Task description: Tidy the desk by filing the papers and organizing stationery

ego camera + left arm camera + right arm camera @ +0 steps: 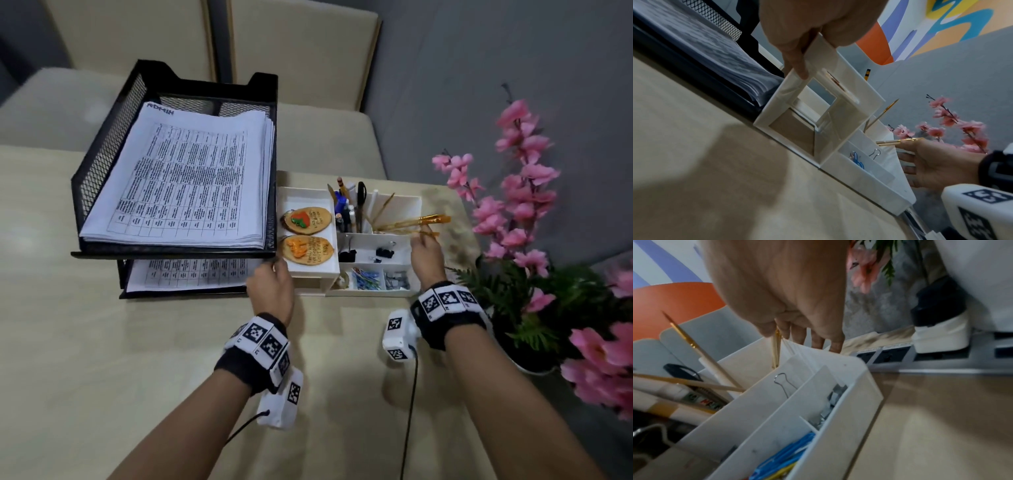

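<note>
A white desk organizer [370, 294] stands right of a black mesh paper tray [102, 164] holding stacked printed papers [185, 178] on both tiers. My left hand [270, 284] grips the organizer's [849, 100] front left corner, thumb on its face. My right hand [426, 253] pinches golden paintbrushes [411, 222] over the organizer's right side. In the right wrist view the paintbrushes [776, 350] reach down into the back compartment of the organizer [859, 394]. From the left wrist I see my right hand [937, 164] holding the paintbrushes [888, 142].
Two painted wooden slices [306, 236] lie on the organizer's left section. Pens and scissors [352, 205] stand at its back; binder clips [383, 253] and paper clips [366, 278] fill the smaller bins. A pot of pink flowers [513, 192] crowds the right edge. Beige chairs stand behind.
</note>
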A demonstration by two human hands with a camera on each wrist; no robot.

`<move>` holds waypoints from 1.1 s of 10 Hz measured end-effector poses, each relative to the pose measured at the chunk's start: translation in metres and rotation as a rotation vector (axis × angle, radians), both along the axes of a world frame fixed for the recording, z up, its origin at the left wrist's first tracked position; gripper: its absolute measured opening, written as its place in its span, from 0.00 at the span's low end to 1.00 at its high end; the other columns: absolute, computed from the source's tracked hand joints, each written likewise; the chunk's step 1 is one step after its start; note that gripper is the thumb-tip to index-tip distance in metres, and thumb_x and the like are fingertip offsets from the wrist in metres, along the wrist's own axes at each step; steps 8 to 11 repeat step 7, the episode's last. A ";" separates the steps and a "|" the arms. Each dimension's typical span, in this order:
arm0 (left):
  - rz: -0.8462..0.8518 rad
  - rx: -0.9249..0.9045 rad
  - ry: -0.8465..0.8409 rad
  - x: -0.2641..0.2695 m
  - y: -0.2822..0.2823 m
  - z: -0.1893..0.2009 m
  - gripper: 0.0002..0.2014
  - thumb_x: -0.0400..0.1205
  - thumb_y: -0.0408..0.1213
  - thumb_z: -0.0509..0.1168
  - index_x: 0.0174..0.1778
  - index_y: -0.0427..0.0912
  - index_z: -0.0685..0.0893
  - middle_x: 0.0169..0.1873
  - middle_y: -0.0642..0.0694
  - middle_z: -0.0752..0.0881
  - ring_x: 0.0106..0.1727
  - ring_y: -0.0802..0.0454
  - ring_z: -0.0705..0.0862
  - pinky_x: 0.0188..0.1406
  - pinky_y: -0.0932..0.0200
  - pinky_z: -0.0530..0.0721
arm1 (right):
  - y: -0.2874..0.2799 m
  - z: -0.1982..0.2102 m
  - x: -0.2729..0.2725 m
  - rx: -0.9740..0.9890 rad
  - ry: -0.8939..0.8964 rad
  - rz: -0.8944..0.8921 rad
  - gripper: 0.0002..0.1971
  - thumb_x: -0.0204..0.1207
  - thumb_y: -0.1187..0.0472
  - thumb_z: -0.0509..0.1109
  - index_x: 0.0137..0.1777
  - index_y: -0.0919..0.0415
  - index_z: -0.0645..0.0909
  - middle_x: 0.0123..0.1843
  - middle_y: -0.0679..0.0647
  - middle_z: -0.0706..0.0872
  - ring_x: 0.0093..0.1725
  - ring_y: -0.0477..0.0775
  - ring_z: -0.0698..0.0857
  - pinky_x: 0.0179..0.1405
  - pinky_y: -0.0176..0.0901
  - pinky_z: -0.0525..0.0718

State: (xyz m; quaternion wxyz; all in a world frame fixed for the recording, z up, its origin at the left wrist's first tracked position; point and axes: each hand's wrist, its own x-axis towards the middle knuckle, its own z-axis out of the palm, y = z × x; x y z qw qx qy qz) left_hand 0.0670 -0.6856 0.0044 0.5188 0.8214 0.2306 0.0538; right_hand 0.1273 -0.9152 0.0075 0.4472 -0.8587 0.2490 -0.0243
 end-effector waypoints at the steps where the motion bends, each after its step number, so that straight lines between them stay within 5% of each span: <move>1: -0.003 -0.073 0.143 0.001 0.003 -0.005 0.23 0.85 0.46 0.52 0.49 0.28 0.83 0.48 0.28 0.86 0.50 0.32 0.84 0.50 0.47 0.81 | -0.003 -0.004 0.007 0.085 -0.047 -0.117 0.21 0.86 0.54 0.51 0.68 0.67 0.74 0.70 0.66 0.78 0.70 0.66 0.75 0.70 0.51 0.70; 2: -0.028 -0.068 0.211 0.002 0.003 -0.006 0.27 0.85 0.49 0.49 0.49 0.27 0.82 0.51 0.26 0.85 0.53 0.31 0.83 0.55 0.45 0.81 | -0.003 -0.010 0.012 0.056 0.050 -0.136 0.23 0.86 0.52 0.49 0.67 0.69 0.74 0.70 0.68 0.77 0.69 0.67 0.75 0.69 0.53 0.70; 3: -0.018 -0.072 0.225 0.003 0.000 -0.001 0.26 0.86 0.48 0.48 0.52 0.26 0.80 0.55 0.26 0.83 0.57 0.31 0.81 0.56 0.47 0.77 | -0.001 -0.017 0.016 0.099 0.162 0.002 0.24 0.85 0.52 0.48 0.78 0.61 0.60 0.79 0.64 0.67 0.77 0.64 0.68 0.76 0.53 0.64; 5: -0.023 -0.082 0.227 0.006 0.000 0.008 0.26 0.87 0.46 0.50 0.55 0.24 0.81 0.58 0.27 0.82 0.61 0.33 0.81 0.59 0.51 0.76 | -0.006 -0.014 0.009 0.197 0.241 0.048 0.29 0.86 0.52 0.50 0.83 0.55 0.43 0.85 0.57 0.53 0.83 0.61 0.56 0.80 0.56 0.56; 6: -0.112 -0.127 0.208 0.005 0.007 0.011 0.28 0.86 0.50 0.49 0.54 0.26 0.81 0.54 0.27 0.84 0.57 0.35 0.83 0.54 0.53 0.77 | 0.002 -0.003 -0.006 0.118 0.208 0.018 0.27 0.86 0.55 0.51 0.82 0.58 0.50 0.83 0.59 0.58 0.81 0.62 0.61 0.78 0.52 0.60; 7: -0.281 -0.113 0.173 -0.012 0.022 0.014 0.28 0.86 0.52 0.47 0.59 0.30 0.80 0.55 0.29 0.84 0.57 0.36 0.82 0.50 0.56 0.75 | 0.010 -0.005 -0.045 0.085 0.112 -0.079 0.20 0.84 0.60 0.54 0.75 0.62 0.66 0.71 0.61 0.75 0.66 0.60 0.76 0.63 0.50 0.72; 11: -0.281 -0.113 0.173 -0.012 0.022 0.014 0.28 0.86 0.52 0.47 0.59 0.30 0.80 0.55 0.29 0.84 0.57 0.36 0.82 0.50 0.56 0.75 | 0.010 -0.005 -0.045 0.085 0.112 -0.079 0.20 0.84 0.60 0.54 0.75 0.62 0.66 0.71 0.61 0.75 0.66 0.60 0.76 0.63 0.50 0.72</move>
